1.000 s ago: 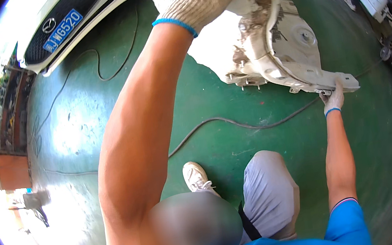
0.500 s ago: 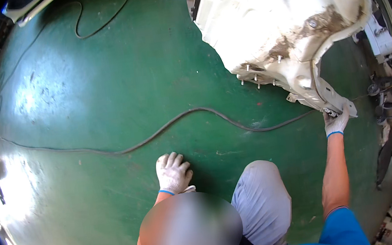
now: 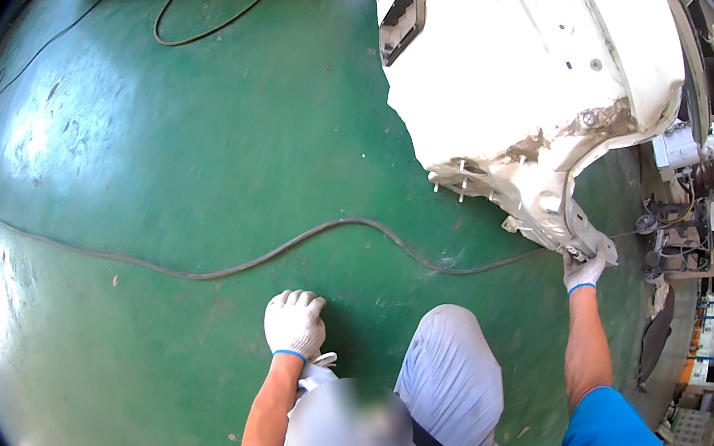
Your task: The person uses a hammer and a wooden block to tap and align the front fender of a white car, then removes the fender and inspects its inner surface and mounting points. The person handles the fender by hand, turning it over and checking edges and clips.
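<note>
My right hand [image 3: 584,272], in a white work glove with a blue cuff, grips the narrow lower end of a large white car body panel [image 3: 499,69]. Its fingers wrap around the metal at that tip. The panel has brown dirt stains, several holes and a row of short studs along its lower edge. My left hand [image 3: 294,323], gloved the same way, is down by my left leg, its fingers a little apart and bent forward. Nothing shows in it; what its palm rests on is hidden. A blurred patch covers part of my left leg.
A dark hose [image 3: 287,243] winds across the green floor [image 3: 186,155] towards the panel's tip. Another cable [image 3: 197,36] curls at the top. On the right are a wheeled stand [image 3: 679,239], a dark flat piece [image 3: 658,337] and stacked shop goods. My bent right knee [image 3: 450,346] is between my arms.
The view has shifted, so more of the panel shows, including a dark rectangular vent, and its tip appears lower and farther left. My right hand keeps its grip; the left fingers look more bent.
</note>
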Motion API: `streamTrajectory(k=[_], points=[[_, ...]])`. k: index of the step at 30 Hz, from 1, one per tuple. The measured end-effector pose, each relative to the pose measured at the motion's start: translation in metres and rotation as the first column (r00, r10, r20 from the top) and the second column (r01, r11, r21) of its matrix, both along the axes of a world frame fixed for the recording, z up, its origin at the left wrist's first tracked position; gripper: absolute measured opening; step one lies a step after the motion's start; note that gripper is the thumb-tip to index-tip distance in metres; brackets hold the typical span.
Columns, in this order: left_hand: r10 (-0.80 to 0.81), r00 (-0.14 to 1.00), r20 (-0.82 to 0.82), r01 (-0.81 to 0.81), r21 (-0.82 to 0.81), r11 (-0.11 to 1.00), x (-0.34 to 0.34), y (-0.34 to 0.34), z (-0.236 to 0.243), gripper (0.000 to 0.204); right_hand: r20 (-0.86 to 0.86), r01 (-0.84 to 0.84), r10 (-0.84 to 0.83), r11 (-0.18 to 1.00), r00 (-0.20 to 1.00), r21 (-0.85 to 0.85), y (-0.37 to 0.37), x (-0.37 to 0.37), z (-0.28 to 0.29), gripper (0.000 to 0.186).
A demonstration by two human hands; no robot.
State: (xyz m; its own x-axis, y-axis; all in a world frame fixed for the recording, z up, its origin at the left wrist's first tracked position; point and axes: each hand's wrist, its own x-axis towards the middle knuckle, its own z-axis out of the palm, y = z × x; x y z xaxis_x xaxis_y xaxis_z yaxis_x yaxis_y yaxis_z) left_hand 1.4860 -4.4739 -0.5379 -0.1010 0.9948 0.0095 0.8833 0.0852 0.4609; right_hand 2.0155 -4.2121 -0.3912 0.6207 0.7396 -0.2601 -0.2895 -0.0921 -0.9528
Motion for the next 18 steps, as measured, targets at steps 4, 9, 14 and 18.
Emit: streamTrajectory(k=[4,9,14,18], points=[[0.017,1.000,0.002,-0.017,-0.004,1.000,0.000,-0.002,-0.001,0.022,0.006,-0.004,0.004,0.999,1.000,-0.036,-0.002,-0.003,0.005,0.056],[0.020,0.999,0.049,-0.017,-0.052,0.999,0.002,-0.001,0.001,0.020,-0.003,-0.015,0.015,0.998,1.000,-0.059,-0.004,0.003,0.003,0.051],[0.001,0.997,0.075,0.005,-0.081,0.997,-0.001,-0.002,0.002,0.016,0.027,-0.005,0.008,0.995,1.000,-0.097,-0.002,0.005,0.001,0.049],[0.001,0.997,0.083,0.007,-0.090,0.996,-0.003,-0.003,0.002,0.013,0.025,-0.001,0.004,0.993,1.000,-0.119,-0.002,0.009,0.000,0.049]])
